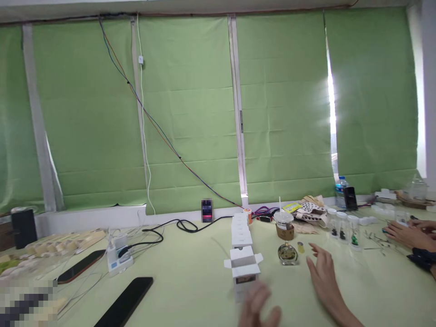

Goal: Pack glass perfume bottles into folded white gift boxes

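Observation:
An opened white carton (244, 272) stands before me with its flaps spread and a dark window in its front. My left hand (258, 306), blurred by motion, is at its near side with fingers apart; nothing shows in it. To the right, a round clear glass bottle (288, 254) with a gold neck stands upright, apart from the carton. Beside it is a small gold cap (300, 247). My right hand (325, 274) is just right of the bottle and cap, fingers stretched out and thumb apart, holding nothing.
Behind the carton runs a row of white boxes (240, 229). A lidded cup (284, 225) with a straw stands beyond the bottle. Several clear jars (354, 232) and a co-worker's hands (402, 234) are at right. At left lie a black phone (126, 302) and a power strip (119, 259).

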The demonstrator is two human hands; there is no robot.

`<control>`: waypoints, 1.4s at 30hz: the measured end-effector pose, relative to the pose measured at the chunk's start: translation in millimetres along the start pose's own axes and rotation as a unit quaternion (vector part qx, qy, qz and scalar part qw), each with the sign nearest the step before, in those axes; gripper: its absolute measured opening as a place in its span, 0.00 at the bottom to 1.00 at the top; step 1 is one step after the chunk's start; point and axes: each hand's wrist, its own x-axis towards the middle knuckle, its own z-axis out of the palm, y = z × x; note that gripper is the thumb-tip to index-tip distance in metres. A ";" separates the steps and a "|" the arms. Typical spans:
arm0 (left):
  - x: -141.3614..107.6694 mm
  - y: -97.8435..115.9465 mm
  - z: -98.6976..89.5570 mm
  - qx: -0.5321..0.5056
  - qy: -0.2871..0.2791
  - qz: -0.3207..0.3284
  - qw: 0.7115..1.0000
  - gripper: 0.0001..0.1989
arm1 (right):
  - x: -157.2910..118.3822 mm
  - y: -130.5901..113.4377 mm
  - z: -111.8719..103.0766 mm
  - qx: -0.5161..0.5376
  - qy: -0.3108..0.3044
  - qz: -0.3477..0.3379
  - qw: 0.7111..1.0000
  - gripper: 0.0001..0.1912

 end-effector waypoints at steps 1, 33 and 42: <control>5.8 1.9 14.4 -0.026 -0.070 -0.003 0.997 0.14 | 13.2 12.1 -0.8 -0.026 -0.009 0.032 0.999 0.28; 86.2 -24.0 70.5 -0.134 0.027 -0.276 0.951 0.19 | 34.4 2.9 -14.8 0.229 -0.108 0.101 0.962 0.19; 85.5 -18.6 68.4 -0.134 0.016 -0.252 0.958 0.17 | 28.8 -4.8 -12.4 0.080 -0.237 -0.032 0.968 0.10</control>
